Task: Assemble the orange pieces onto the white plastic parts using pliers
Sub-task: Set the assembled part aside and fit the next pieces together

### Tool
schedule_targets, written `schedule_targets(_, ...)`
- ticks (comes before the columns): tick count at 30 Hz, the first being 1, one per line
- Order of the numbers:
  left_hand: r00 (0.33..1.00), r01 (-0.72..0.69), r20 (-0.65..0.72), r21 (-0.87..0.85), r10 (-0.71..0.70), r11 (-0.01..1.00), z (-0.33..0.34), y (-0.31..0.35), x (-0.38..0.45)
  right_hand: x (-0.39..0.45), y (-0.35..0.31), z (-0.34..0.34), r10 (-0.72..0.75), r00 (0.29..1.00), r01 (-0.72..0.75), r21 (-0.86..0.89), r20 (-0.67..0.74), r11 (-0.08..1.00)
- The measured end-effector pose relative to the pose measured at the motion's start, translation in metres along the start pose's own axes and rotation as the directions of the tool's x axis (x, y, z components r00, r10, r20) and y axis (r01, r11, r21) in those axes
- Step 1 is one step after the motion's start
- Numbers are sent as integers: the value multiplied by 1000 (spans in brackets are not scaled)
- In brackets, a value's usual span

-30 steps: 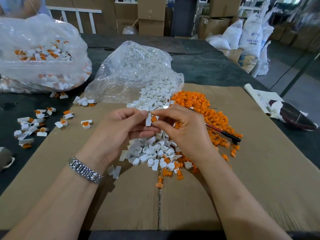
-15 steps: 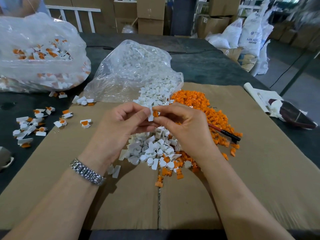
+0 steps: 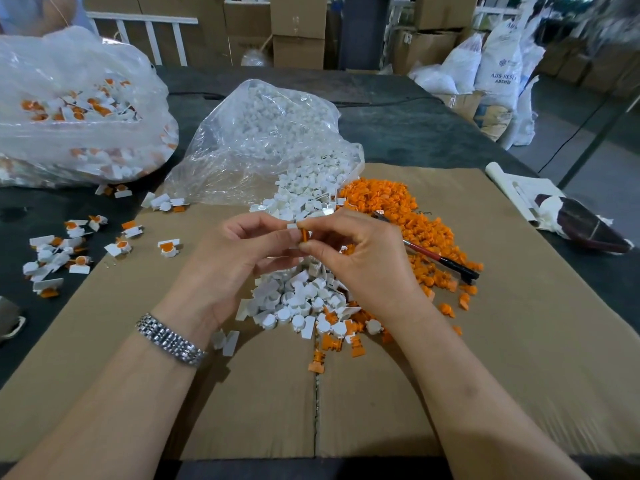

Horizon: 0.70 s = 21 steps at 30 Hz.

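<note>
Left hand (image 3: 239, 258) fingers pinch what looks like a white part (image 3: 293, 226); right hand (image 3: 360, 258) fingers pinch an orange piece (image 3: 304, 235).

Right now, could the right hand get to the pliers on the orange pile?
Probably yes. The pliers lie uncovered on the orange pieces just beside the right hand, but its fingers pinch an orange piece.
</note>
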State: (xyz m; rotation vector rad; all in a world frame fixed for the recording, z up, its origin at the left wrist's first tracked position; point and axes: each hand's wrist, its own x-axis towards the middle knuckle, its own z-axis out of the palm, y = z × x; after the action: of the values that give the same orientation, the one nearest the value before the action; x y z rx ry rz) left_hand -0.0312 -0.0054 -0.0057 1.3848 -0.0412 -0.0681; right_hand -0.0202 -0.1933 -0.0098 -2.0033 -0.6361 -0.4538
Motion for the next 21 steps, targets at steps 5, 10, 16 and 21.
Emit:
schedule_targets(5,999,3,-45,30,-2,1000,0,-1,1,-1,-4,-1,25,999,-24,-27,35,999)
schedule_targets(10,995,-7,-98,-19,6,1000,0,-1,3,3,1,-22,243,970,-244,-90,-23,965)
schedule_targets(16,995,-9,-99,-40,5,999,-2,2,1,1,19,-49,679,730,-484,-758,-74,438)
schedule_targets(21,994,-8,-108,-101,-3,995,-2,5,1,3,10,-48,661,747,-463,-771,-74,437)
